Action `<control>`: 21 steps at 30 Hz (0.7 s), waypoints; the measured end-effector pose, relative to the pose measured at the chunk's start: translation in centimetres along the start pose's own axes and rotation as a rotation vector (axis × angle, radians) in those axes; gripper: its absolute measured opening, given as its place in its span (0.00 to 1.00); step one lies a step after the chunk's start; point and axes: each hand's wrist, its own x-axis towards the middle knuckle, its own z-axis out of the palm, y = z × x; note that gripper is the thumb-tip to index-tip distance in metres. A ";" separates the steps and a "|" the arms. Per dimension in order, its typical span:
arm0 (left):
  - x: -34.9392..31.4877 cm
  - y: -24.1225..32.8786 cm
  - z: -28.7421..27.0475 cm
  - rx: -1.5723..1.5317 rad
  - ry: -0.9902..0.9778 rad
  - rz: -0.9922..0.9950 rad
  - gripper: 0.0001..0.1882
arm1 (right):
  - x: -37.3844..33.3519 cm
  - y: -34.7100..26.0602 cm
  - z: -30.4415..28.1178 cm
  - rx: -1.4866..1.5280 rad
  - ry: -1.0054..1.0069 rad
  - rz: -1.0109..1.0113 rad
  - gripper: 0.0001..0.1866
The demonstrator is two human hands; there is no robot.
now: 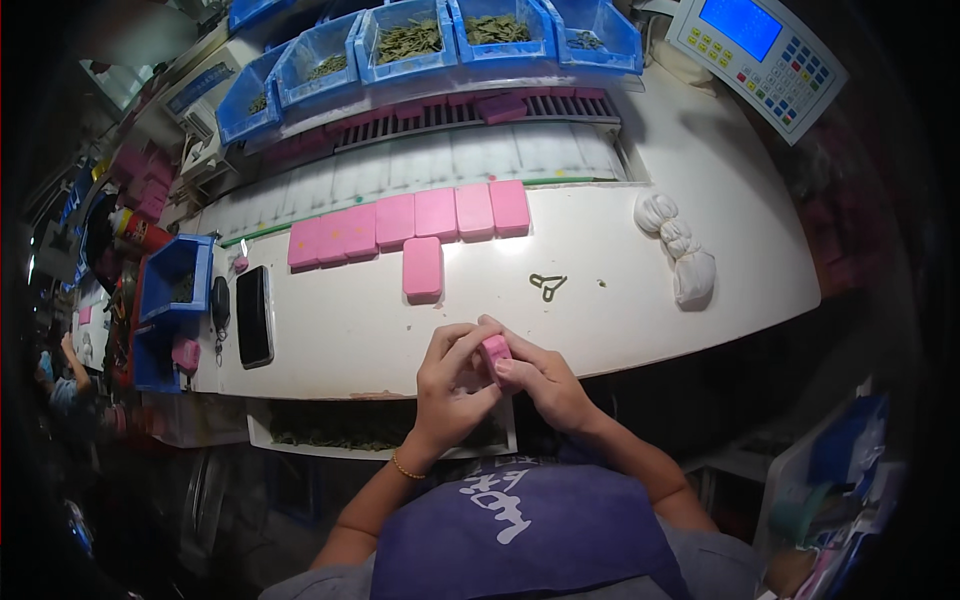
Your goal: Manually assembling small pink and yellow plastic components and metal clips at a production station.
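Note:
Both hands meet at the table's front edge around a small pink rounded block [495, 356], held up on its edge. My left hand [455, 385] has its fingers curled against one side of it. My right hand [545, 385] grips the other side, thumb pressed on its face. A single pink block [422, 268] lies flat just beyond my hands. Behind it, several more pink blocks [395, 221] stand in a tight row. To their right lies a small green forked piece [547, 286], with a green scrap [602, 283] beside it.
Blue bins [408, 40] with green pieces line the back shelf. A white knotted cloth [677, 248] lies right, below a keypad device [762, 55]. At left are a phone [255, 316] and blue bins [175, 280]. A tray [510, 430] of green pieces sits under the table edge.

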 end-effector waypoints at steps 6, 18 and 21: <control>-0.4 -0.4 0.6 -0.021 0.068 -0.004 0.27 | -0.1 0.4 -0.3 -0.006 0.005 -0.034 0.29; 0.0 -2.3 -0.8 -0.556 0.184 -0.115 0.35 | -0.3 0.5 0.4 -0.076 0.323 -0.032 0.19; 1.0 -1.5 -0.6 -0.823 0.255 -0.206 0.38 | -1.3 1.2 2.7 0.399 0.118 -0.057 0.19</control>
